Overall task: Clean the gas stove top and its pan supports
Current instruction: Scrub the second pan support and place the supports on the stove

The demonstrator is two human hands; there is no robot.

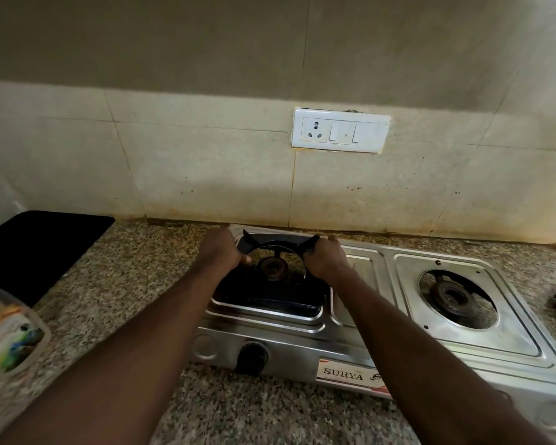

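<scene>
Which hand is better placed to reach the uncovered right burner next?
Probably the right hand: it grips the black metal pan support on the side nearer that burner; the left hand holds the far side.

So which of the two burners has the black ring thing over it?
The left burner, between the hands: the left hand and right hand grip the black pan support above it. The right burner is bare.
</scene>
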